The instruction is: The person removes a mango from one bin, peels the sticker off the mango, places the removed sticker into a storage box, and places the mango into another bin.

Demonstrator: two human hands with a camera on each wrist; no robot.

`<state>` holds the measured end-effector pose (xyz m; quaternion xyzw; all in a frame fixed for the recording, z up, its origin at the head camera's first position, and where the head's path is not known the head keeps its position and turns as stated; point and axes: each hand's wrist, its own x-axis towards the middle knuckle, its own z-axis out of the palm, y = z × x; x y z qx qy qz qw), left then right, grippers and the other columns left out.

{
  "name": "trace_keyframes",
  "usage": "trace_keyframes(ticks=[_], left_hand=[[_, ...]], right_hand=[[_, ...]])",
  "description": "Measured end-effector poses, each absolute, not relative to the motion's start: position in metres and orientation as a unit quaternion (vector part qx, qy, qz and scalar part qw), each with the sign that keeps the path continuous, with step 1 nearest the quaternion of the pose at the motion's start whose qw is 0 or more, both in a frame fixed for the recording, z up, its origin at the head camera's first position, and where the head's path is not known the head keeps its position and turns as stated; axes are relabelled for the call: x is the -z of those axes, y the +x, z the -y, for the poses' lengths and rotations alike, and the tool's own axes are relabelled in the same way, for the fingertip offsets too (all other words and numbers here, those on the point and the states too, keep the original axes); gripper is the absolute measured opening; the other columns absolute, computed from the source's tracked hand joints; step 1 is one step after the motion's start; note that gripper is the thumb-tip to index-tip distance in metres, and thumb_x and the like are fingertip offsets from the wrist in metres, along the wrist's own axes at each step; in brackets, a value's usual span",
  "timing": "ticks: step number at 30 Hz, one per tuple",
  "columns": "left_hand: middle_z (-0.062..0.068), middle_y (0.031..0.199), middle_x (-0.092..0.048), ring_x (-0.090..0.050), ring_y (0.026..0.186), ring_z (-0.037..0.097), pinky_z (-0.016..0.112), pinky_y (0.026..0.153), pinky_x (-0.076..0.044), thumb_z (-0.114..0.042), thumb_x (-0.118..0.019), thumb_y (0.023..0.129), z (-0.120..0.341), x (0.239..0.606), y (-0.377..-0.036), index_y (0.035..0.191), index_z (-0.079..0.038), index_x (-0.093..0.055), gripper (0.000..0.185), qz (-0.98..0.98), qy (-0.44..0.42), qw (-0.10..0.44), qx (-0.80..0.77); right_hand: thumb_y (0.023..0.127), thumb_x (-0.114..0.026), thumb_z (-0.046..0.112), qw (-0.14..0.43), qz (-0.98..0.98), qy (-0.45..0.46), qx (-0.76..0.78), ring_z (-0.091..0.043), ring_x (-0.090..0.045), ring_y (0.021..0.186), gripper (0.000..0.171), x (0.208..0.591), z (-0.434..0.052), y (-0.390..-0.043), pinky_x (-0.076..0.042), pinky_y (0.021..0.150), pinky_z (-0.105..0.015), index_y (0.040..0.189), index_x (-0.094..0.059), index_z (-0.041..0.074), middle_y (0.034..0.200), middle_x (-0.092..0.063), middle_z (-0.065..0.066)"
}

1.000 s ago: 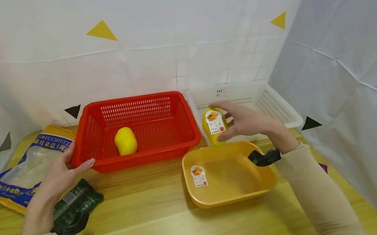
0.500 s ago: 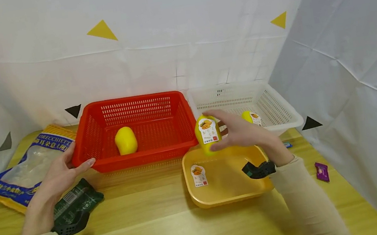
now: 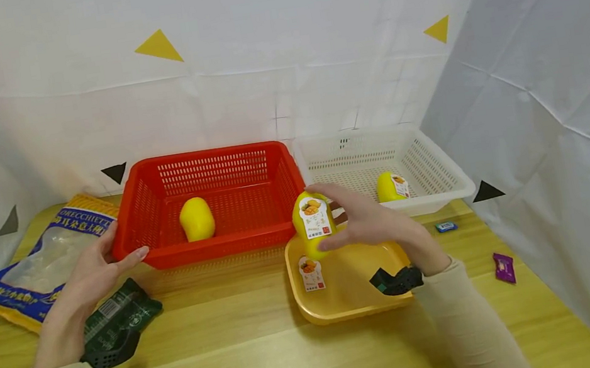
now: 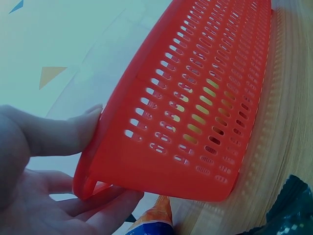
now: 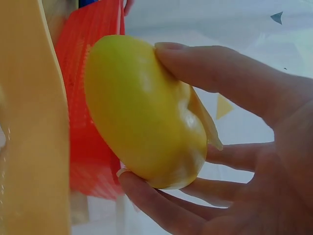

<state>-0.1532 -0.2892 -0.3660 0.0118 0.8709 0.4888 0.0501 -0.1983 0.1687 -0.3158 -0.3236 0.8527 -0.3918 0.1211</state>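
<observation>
My right hand [image 3: 359, 215] grips a yellow mango [image 5: 139, 107] between thumb and fingers, a fruit-picture label [image 3: 314, 217] on its side facing the head camera. It hangs over the back left part of the orange-yellow tub [image 3: 368, 310], which bears a like label. With thumb and fingers, my left hand [image 3: 92, 271] holds the front left corner of the red basket [image 4: 122, 161]. Inside that basket lies another yellow mango [image 3: 196, 219], seen as yellow through the slots in the left wrist view. A labelled mango [image 3: 390, 187] sits in the white basket [image 3: 442, 196].
A blue and yellow pasta bag [image 3: 40, 260] lies at the left, beside a dark green packet [image 3: 114, 316] partly under my left wrist. On the right are a small blue wrapped piece [image 3: 446, 227] and a purple one [image 3: 504, 268]. White sheeting hangs behind the table.
My right hand has carried the mango left and toward me, from the white basket's edge to over the tub. The mango in the white basket has come into sight. My left hand stays put.
</observation>
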Motion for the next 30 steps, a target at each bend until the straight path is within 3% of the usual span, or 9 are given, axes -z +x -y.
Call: trace_keyframes(ticks=[18, 21, 25, 30], left_hand=[[0.029, 0.154, -0.035, -0.043, 0.133, 0.046, 0.009, 0.081, -0.048, -0.034, -0.06, 0.1, 0.29, 0.366, -0.152, 0.162, -0.014, 0.001, 0.089, -0.868, 0.018, 0.05, -0.493], [0.029, 0.155, -0.034, -0.042, 0.134, 0.047, 0.03, 0.096, -0.053, -0.035, -0.059, 0.101, 0.289, 0.366, -0.152, 0.161, -0.014, 0.003, 0.089, -0.873, 0.009, 0.051, -0.484], [0.031, 0.156, -0.03, -0.038, 0.136, 0.05, 0.063, 0.107, -0.04, -0.035, -0.058, 0.101, 0.289, 0.367, -0.153, 0.161, -0.015, 0.005, 0.089, -0.875, -0.001, 0.053, -0.481], [0.031, 0.156, -0.029, -0.038, 0.136, 0.051, 0.062, 0.107, -0.041, -0.036, -0.057, 0.101, 0.289, 0.366, -0.153, 0.16, -0.015, 0.007, 0.089, -0.875, -0.003, 0.056, -0.481]], right_hand=[[0.077, -0.088, 0.017, 0.129, -0.827, -0.343, 0.427, -0.026, -0.053, 0.117, 0.096, 0.327, -0.154, -0.185, -0.052, 0.099, -0.039, 0.155, -0.032, 0.014, 0.147, -0.044, -0.002], [0.078, -0.087, 0.017, 0.139, -0.821, -0.348, 0.431, -0.024, -0.053, 0.117, 0.095, 0.329, -0.148, -0.183, -0.052, 0.098, -0.039, 0.154, -0.032, 0.015, 0.142, -0.047, 0.0], [0.078, -0.087, 0.019, 0.148, -0.816, -0.357, 0.43, -0.022, -0.052, 0.119, 0.095, 0.331, -0.138, -0.177, -0.053, 0.098, -0.038, 0.154, -0.032, 0.015, 0.145, -0.044, 0.0], [0.077, -0.088, 0.02, 0.155, -0.813, -0.363, 0.428, -0.021, -0.052, 0.12, 0.096, 0.332, -0.126, -0.168, -0.053, 0.097, -0.034, 0.154, -0.031, 0.016, 0.148, -0.042, 0.002]])
